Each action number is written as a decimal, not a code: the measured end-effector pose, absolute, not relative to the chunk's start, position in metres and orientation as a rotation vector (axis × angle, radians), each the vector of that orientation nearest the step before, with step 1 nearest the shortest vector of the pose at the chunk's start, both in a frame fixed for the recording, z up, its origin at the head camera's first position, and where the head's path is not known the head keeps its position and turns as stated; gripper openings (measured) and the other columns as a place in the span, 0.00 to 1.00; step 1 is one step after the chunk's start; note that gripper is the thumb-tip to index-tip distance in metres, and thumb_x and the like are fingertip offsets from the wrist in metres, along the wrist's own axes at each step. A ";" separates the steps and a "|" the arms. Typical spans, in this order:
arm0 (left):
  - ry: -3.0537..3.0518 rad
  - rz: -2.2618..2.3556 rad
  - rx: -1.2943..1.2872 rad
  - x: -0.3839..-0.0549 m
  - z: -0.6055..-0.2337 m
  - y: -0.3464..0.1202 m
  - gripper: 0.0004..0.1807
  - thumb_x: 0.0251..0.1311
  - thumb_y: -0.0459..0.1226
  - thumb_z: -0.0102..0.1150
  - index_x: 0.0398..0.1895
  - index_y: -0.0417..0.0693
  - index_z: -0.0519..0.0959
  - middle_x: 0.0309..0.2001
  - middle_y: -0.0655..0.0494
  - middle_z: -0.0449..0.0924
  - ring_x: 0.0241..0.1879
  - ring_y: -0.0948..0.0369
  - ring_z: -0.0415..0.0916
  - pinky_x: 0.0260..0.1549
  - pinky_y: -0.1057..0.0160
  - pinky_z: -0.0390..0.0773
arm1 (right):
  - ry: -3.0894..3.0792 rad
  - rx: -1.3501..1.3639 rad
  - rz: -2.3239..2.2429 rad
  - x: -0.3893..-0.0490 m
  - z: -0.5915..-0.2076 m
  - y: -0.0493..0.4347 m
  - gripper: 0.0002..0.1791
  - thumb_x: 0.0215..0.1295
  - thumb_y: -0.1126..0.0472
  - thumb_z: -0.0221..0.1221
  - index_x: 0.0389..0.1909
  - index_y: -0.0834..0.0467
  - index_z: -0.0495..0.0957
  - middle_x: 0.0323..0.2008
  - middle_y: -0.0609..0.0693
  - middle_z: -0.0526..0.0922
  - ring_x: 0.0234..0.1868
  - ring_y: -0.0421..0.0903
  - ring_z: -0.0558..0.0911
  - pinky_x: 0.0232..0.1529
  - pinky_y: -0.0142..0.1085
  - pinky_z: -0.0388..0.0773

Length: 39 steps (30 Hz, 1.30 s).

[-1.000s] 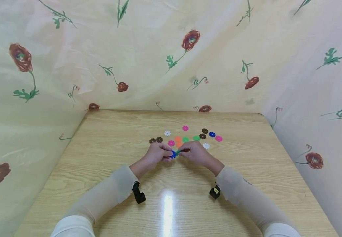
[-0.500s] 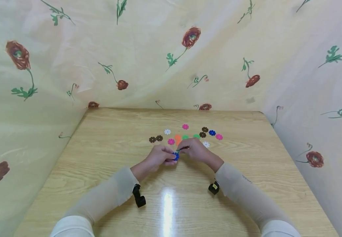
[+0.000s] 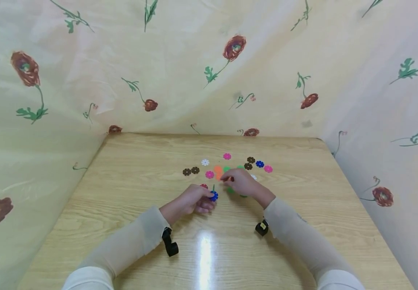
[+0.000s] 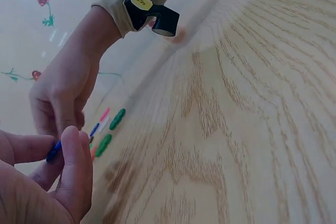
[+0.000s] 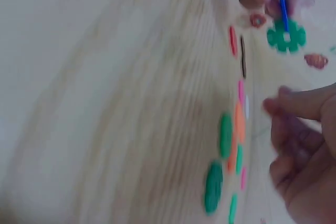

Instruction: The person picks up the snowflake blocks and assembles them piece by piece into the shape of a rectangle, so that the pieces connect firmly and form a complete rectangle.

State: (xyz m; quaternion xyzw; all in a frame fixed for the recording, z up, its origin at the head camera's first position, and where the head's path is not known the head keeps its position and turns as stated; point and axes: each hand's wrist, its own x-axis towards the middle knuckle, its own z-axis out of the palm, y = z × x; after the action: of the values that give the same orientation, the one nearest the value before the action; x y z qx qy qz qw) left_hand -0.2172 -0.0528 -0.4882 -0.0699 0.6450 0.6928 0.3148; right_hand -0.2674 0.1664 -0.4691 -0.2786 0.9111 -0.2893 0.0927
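My left hand pinches a blue flower-shaped plastic disc between thumb and fingers, raised over the table. A green disc is slotted crosswise into the blue one, standing upright on its far side in the head view. To the right, my right hand hovers apart from the pair, fingers loosely bent with nothing between them. Below it lie green discs, partly covered by the hand. A red disc peeks out just beyond the left hand.
Several flower-shaped discs lie scattered past the hands: brown ones at left, a pink one, a white one, orange ones and a blue one at right. Flowered cloth hangs behind the wooden table.
My right hand has come off the joined discs and moved slightly right. The left hand has drawn them a little nearer to me, uncovering a red disc.
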 end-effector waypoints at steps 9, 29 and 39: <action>1.703 1.863 -0.209 -0.219 -0.487 -0.055 0.11 0.65 0.35 0.61 0.44 0.35 0.84 0.35 0.42 0.87 0.23 0.59 0.81 0.23 0.65 0.85 | 2.764 -0.750 -0.488 -0.273 -0.482 0.182 0.15 0.63 0.61 0.67 0.51 0.57 0.83 0.43 0.49 0.85 0.47 0.50 0.82 0.52 0.47 0.82; 1.754 1.839 -0.148 -0.218 -0.489 -0.054 0.08 0.64 0.31 0.62 0.41 0.33 0.83 0.30 0.43 0.85 0.19 0.62 0.79 0.20 0.67 0.84 | 2.658 -0.628 -0.867 -0.266 -0.486 0.181 0.04 0.63 0.66 0.66 0.37 0.60 0.82 0.29 0.47 0.79 0.30 0.44 0.76 0.33 0.35 0.78; 1.774 1.844 -0.098 -0.216 -0.490 -0.052 0.07 0.63 0.30 0.61 0.40 0.33 0.85 0.30 0.43 0.86 0.19 0.61 0.80 0.21 0.65 0.85 | 2.386 -0.323 -1.477 -0.264 -0.476 0.165 0.09 0.69 0.62 0.63 0.45 0.62 0.84 0.37 0.53 0.85 0.38 0.48 0.84 0.42 0.40 0.86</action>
State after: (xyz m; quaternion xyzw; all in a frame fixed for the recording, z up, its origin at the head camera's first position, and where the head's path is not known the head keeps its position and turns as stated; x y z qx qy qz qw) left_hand -0.2159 -0.0517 -0.4899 -0.0365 0.6637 0.6900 0.2864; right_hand -0.2639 0.1650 -0.4762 -0.1129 0.8342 -0.5163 0.1576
